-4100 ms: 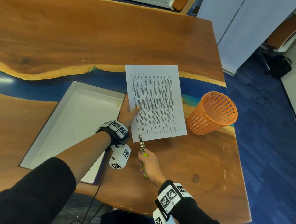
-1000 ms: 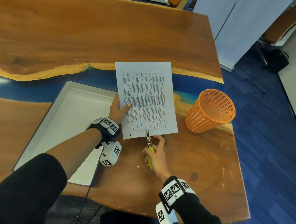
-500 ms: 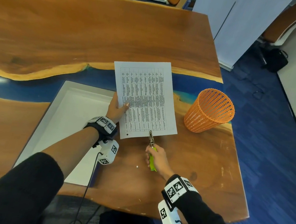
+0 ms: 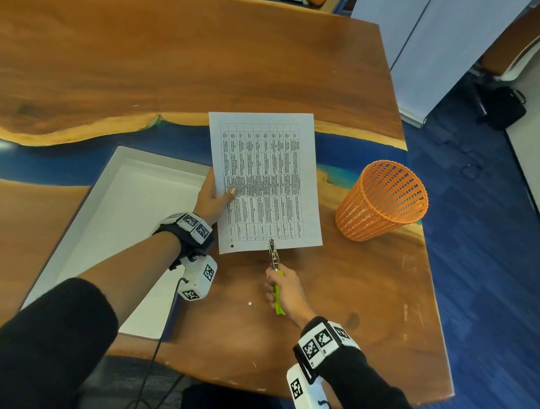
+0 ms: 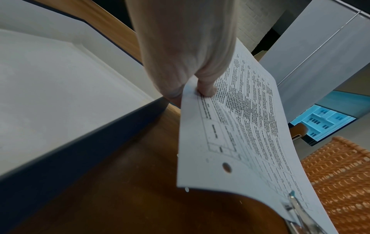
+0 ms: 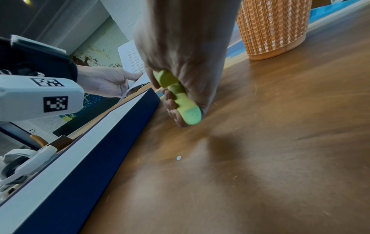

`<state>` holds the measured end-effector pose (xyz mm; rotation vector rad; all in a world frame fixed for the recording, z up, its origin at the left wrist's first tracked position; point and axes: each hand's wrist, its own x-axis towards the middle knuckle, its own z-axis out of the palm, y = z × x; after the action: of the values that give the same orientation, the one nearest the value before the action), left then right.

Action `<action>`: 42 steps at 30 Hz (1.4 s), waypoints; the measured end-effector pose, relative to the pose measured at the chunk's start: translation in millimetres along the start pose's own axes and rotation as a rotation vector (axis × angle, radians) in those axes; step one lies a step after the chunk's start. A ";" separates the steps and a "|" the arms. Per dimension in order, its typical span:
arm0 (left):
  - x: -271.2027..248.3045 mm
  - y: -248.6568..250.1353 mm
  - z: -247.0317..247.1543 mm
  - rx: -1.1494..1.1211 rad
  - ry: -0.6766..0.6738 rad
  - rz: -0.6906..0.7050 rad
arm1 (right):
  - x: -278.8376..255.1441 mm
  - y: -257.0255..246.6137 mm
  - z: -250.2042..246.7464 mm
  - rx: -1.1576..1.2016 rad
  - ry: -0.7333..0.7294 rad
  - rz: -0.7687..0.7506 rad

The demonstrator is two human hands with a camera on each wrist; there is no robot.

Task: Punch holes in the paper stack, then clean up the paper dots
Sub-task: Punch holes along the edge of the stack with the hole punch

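Observation:
My left hand [image 4: 214, 197] pinches the left edge of a printed paper stack [image 4: 264, 180], thumb on top, and holds it above the table. In the left wrist view the paper stack [image 5: 250, 142] has one punched hole [image 5: 226, 167] near its lower left corner. My right hand [image 4: 281, 290] grips the green handles of a hole punch [image 4: 274, 261], squeezed together. Its metal head sits on the paper's near edge at mid-width. In the right wrist view the hole punch [image 6: 180, 96] shows only its green handles. One white paper dot [image 4: 249, 303] lies on the wood, also visible as the paper dot [image 6: 178, 157].
An orange mesh basket [image 4: 384, 199] stands right of the paper. A shallow white tray [image 4: 120, 222] with a dark blue outer wall lies left of it. The table's [image 4: 383, 316] right and near edges are close, with blue carpet beyond.
Since four seconds ago one hole has appeared at the paper's lower left and a dot on the table. The punch moved right to the middle of the near edge; the handles are now squeezed.

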<state>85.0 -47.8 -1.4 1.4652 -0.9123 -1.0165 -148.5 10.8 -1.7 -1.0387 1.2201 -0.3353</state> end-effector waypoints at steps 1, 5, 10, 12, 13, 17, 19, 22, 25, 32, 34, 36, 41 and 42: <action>-0.1 0.2 0.3 -0.002 0.000 0.000 | -0.6 -1.0 0.0 0.005 -0.001 0.000; -0.8 2.8 2.9 -0.006 -0.002 0.035 | -0.1 -0.9 0.1 0.010 0.030 0.030; 0.7 1.0 4.1 -0.012 -0.008 0.030 | -0.6 -2.2 0.9 0.004 0.044 0.050; 0.4 1.8 4.1 -0.014 -0.016 0.018 | -0.2 -2.3 0.9 0.001 0.050 0.048; 0.1 3.1 4.3 -0.017 -0.020 0.014 | -0.3 -2.3 0.9 -0.001 0.052 0.048; -1.3 4.9 5.8 -0.027 -0.025 0.019 | -1.2 -3.4 0.8 -0.009 0.053 0.042; -2.3 4.1 6.9 -0.028 -0.028 0.024 | -2.0 -3.6 0.5 -0.014 0.056 0.039; -3.1 2.9 8.6 -0.027 -0.032 0.023 | -2.1 -1.6 -0.9 -0.027 0.082 0.037; -1.6 1.3 9.1 -0.027 -0.026 0.011 | -2.3 -0.7 -2.0 -0.033 0.088 0.039; -0.7 1.9 8.5 -0.032 0.001 -0.006 | -1.3 -1.2 -3.5 -0.055 0.089 -0.028; 0.6 1.6 8.1 -0.029 0.029 0.003 | -3.2 -1.8 -2.8 -0.016 0.076 -0.084; 1.7 0.8 7.1 -0.017 0.044 0.005 | -5.1 -3.0 -2.8 0.033 0.099 -0.114; 2.2 -1.2 4.3 -0.005 0.045 -0.001 | -8.2 -8.4 -4.5 0.001 0.093 -0.214; 1.7 -0.8 3.9 -0.004 0.041 0.001 | -7.2 -8.1 -4.7 -0.008 0.091 -0.226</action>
<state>81.8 -50.6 -2.7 1.4767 -0.8810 -0.9833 -152.8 9.5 9.2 -1.1818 1.1868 -0.5585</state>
